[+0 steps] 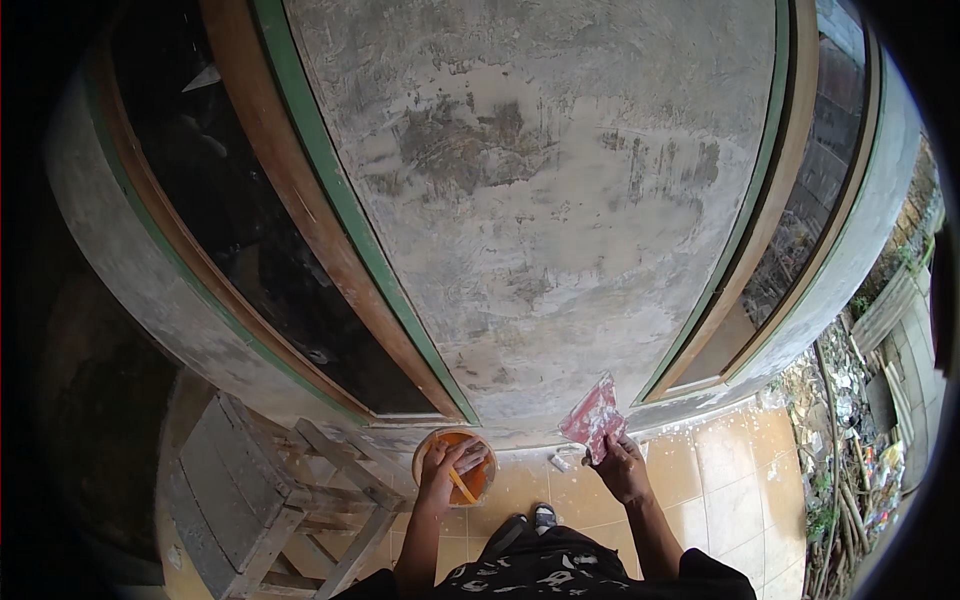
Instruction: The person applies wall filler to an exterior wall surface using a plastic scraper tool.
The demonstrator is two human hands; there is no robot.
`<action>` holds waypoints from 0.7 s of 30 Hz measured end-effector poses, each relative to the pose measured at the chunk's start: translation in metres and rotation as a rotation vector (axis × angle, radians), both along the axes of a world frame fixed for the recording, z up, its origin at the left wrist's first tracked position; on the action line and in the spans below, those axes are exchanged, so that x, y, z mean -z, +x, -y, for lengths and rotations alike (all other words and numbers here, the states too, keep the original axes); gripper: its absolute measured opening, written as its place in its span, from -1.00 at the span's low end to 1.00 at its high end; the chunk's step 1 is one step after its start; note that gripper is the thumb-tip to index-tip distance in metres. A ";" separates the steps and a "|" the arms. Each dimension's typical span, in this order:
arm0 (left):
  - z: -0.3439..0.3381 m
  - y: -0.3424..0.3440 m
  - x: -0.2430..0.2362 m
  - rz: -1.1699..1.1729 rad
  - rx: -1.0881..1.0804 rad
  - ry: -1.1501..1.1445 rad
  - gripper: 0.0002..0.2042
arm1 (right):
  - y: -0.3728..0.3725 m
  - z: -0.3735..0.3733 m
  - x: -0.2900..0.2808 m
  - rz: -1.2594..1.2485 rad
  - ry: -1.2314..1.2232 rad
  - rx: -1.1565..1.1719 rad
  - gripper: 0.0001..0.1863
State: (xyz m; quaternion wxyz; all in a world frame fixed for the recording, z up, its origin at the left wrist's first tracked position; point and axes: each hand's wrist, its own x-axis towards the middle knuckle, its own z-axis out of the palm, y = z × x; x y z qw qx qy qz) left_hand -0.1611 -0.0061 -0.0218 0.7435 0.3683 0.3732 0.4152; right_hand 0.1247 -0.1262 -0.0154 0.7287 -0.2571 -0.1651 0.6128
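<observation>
My left hand (440, 467) is at a round bucket (421, 470) with an orange inside, low in the middle. Its fingers are curled over a whitish shape, with a narrow yellow strip beside them; exactly what they grip is unclear. My right hand (622, 470) grips a flat pink scraper (592, 410) smeared with white putty, held up to the right of the bucket. Ahead rises a grey wall (560, 230) with rough, patchy plaster.
Windows with wooden and green frames flank the wall, at left (260, 200) and right (777, 250). A wooden scaffold bench (230, 490) stands at lower left. Pale floor tiles (730, 500) lie around my feet; rubble and planks (870, 420) lie at the right.
</observation>
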 end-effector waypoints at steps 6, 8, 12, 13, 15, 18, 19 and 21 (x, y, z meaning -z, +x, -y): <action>-0.007 -0.023 0.033 -0.020 -0.019 -0.028 -0.65 | -0.040 -0.007 0.029 0.030 -0.241 0.034 -0.83; -0.004 -0.026 0.028 0.009 -0.024 -0.038 -0.66 | -0.044 -0.016 0.042 0.071 -0.257 0.025 -0.84; 0.007 -0.034 0.010 0.020 -0.046 -0.034 -0.67 | -0.055 -0.032 0.014 0.251 -0.277 0.025 -0.85; 0.006 -0.033 0.013 0.051 -0.051 -0.044 -0.67 | -0.053 -0.038 0.008 0.298 -0.250 0.035 -0.84; 0.006 -0.032 0.016 0.029 -0.024 -0.058 -0.66 | -0.047 -0.046 0.002 0.454 -0.233 0.081 -0.83; 0.009 -0.031 0.019 0.012 -0.014 -0.079 -0.65 | -0.039 -0.057 -0.033 0.901 -0.173 0.229 -0.81; 0.008 -0.030 0.020 0.022 -0.020 -0.081 -0.65 | -0.031 -0.063 -0.044 1.047 -0.147 0.286 -0.84; 0.002 -0.033 0.028 0.002 0.046 -0.063 -0.66 | -0.020 -0.082 -0.097 1.587 0.062 0.590 -0.83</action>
